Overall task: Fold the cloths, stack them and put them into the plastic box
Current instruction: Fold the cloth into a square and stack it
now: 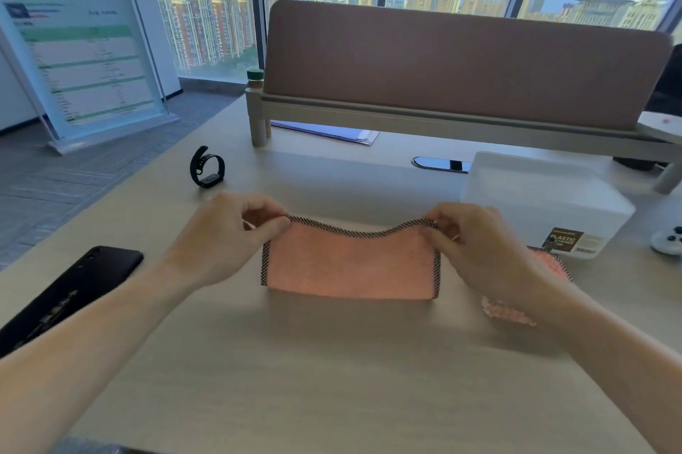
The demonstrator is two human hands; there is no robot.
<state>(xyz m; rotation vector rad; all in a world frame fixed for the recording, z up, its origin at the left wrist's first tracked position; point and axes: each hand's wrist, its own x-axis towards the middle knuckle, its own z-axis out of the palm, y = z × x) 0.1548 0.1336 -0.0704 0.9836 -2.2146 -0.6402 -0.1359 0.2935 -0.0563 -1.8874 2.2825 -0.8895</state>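
Two hands of mine are up at the middle of the frame, each pinching a top corner of the pink cloth. My left hand has thumb and forefinger closed on the upper left corner, and my right hand has its fingertips closed on the upper right corner. Between them the dark checked edge sags in a shallow curve. Below that edge the cloth hangs doubled over, its lower fold resting on the wooden desk just below the centre of the frame.

To the right, partly hidden under my right wrist, a second pink cloth lies flat on the desk, with a textured face and the same dark trim. Just above it, at the right of the frame, sits the plastic box, frosted white, with a dark label on its near side; I cannot tell whether anything is in it.

At the lower left a black phone lies on the desk beside my left forearm. Above my left hand a black wristband stands on its edge. Across the top of the frame a brown divider panel runs along the far side of the desk, with a green-capped bottle at its left end.
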